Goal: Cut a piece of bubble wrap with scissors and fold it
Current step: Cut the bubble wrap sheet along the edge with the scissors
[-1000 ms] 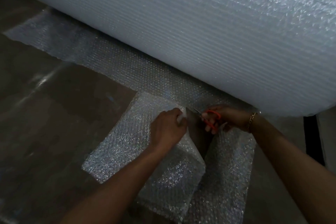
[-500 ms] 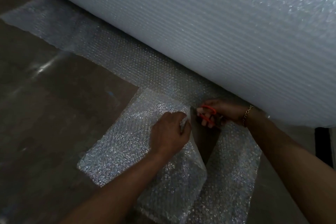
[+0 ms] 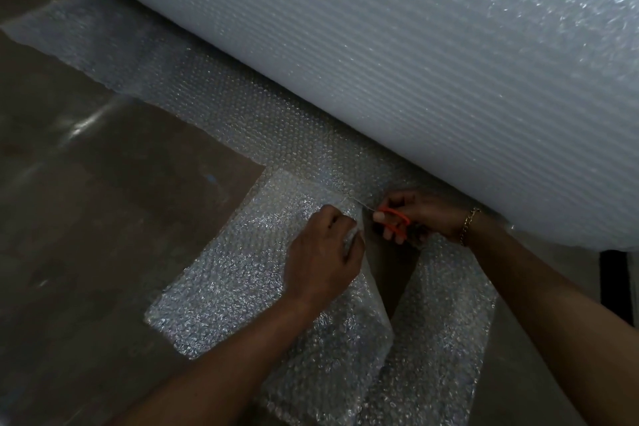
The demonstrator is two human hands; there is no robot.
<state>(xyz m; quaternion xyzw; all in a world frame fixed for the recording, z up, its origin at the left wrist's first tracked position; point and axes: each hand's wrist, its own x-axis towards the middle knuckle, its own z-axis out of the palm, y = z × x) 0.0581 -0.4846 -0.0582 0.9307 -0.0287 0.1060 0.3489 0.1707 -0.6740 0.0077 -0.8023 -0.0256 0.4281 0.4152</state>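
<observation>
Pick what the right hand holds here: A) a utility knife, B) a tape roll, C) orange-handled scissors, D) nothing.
C: the right hand has its fingers through the orange loops of the scissors, blades pointing toward the bubble wrap piece, whose edge the left hand pinches.

On my feed the person appears as two arms only: the left forearm (image 3: 224, 367) and the right forearm (image 3: 553, 297), each bare along the whole length I can see, from the lower edge of my view up to the wrist. The left hand (image 3: 321, 263) and the right hand (image 3: 425, 214) are likewise bare, and in the dim light I make out little beyond knuckles and one pale fingernail on the right hand. One worn item is fitted: a gold-coloured bracelet (image 3: 469, 226) of small chain links, running across the right wrist.
</observation>
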